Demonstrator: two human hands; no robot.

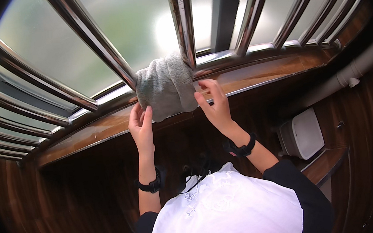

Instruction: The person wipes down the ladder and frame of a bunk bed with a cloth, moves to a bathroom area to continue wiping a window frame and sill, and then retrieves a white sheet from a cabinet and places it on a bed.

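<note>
A folded grey cloth [166, 87] hangs over the lower horizontal metal rail, between two upright bars, its lower end reaching down across the brown ledge. At the cloth's lower left edge is my left hand [141, 123], thumb and fingers slightly apart; whether it touches the fabric is hard to tell. My right hand [215, 104] is beside the cloth's right edge, fingers curved and parted, with nothing held in it. Each wrist wears a black strap.
Shiny metal window bars [250, 12] rise from the horizontal rail [217, 57] in front of a window. Below runs a brown tiled ledge [257, 75]. At the right are a light-coloured pipe [357, 67] and a white plastic bin-like container [307, 133] near a brown shelf [330, 165].
</note>
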